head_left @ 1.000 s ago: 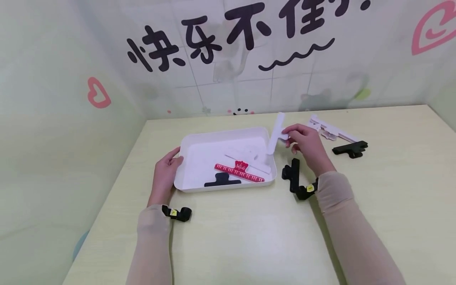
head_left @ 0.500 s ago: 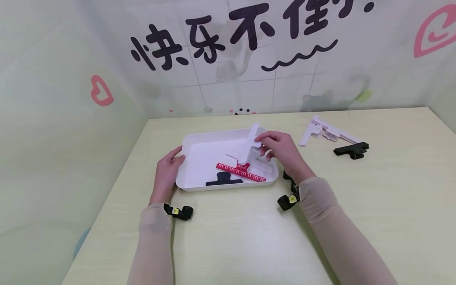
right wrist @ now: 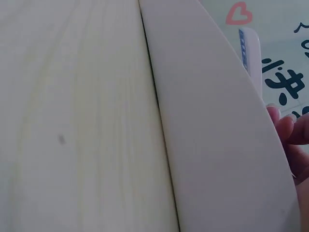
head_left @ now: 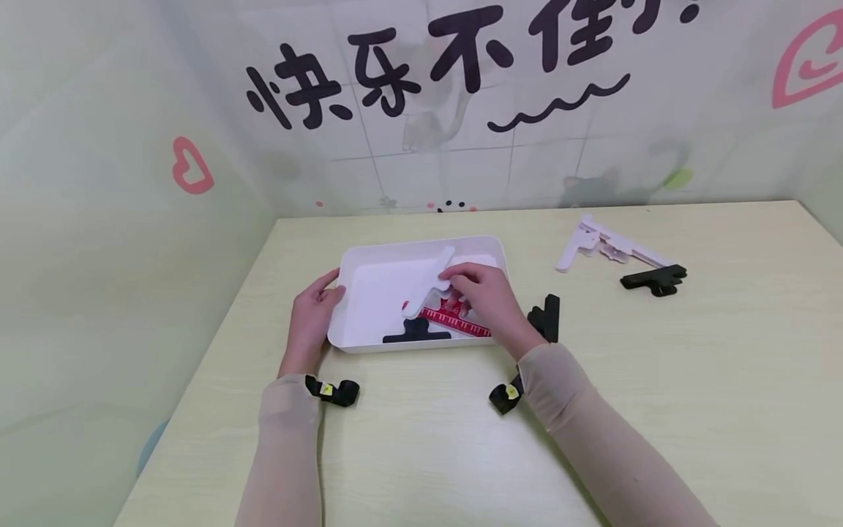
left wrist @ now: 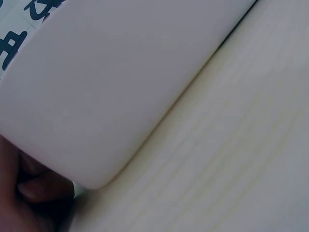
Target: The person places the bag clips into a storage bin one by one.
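Shifted left since earlier, the right hand (head_left: 483,294) pinches a slim white clip (head_left: 426,287) over the smooth, round-cornered tray (head_left: 369,293) mid-frame; the left hand (head_left: 311,311) grips its edge.

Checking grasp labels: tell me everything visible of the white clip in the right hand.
The white clip is a long, straight, plastic-looking bar with a side tab, which the right hand pinches. It slants over the white tray, partly hiding the red clip; one edge has bluish marks. Contact below is unclear.
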Tool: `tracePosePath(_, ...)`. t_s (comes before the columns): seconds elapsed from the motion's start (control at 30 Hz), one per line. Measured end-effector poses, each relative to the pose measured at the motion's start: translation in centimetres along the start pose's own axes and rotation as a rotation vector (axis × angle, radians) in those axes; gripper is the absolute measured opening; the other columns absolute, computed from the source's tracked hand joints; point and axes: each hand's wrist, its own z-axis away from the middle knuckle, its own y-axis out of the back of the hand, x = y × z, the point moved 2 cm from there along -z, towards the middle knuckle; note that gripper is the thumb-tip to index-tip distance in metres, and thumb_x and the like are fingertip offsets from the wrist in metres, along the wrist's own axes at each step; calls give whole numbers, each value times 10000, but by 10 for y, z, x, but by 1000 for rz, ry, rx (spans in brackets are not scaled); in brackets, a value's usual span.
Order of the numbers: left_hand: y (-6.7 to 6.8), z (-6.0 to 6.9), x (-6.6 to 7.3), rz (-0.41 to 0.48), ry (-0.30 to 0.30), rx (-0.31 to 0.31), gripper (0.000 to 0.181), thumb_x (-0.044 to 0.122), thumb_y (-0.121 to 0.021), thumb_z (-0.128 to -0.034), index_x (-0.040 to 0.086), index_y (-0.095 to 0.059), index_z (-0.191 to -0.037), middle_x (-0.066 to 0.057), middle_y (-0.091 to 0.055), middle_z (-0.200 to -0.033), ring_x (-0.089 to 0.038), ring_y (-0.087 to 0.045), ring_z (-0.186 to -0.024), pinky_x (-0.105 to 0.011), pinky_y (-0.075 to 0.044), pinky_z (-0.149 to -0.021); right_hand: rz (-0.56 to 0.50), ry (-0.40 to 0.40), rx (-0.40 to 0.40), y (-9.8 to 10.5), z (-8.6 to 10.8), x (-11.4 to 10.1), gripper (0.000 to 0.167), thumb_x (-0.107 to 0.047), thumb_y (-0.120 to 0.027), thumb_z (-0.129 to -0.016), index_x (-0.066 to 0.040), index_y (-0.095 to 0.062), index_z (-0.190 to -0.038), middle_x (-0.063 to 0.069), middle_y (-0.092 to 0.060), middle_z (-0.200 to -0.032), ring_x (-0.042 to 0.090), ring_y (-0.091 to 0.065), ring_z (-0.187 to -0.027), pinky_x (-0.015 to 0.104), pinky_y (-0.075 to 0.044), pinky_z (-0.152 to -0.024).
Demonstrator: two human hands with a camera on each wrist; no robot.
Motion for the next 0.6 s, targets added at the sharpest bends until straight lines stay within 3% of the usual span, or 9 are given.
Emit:
tracePosePath(0.27,-3,-1,1,4,-20,8,407,335,-565,-870,287,-502,-1269,-36,-500,-827,-160,-508,-725,-242,-464,-593,175,-58,-48,-1,-1,4,185,-225,-496,-905,-222,-667,-977,39,-592,-859,196,-507,-681,272,-430,-578)
tracePosePath(0.6,-1,0,-2,-9,-7,16,399,327,-559,-874,297,-501,-1267,-50,-506,-850,-172,-513,-753,-247,-464,-604,229,-31,-126,-7,-2,6,198,-262,-511,-901,-214,-639,-1044,59,-572,-799,170,-500,-637,262,-413,-548)
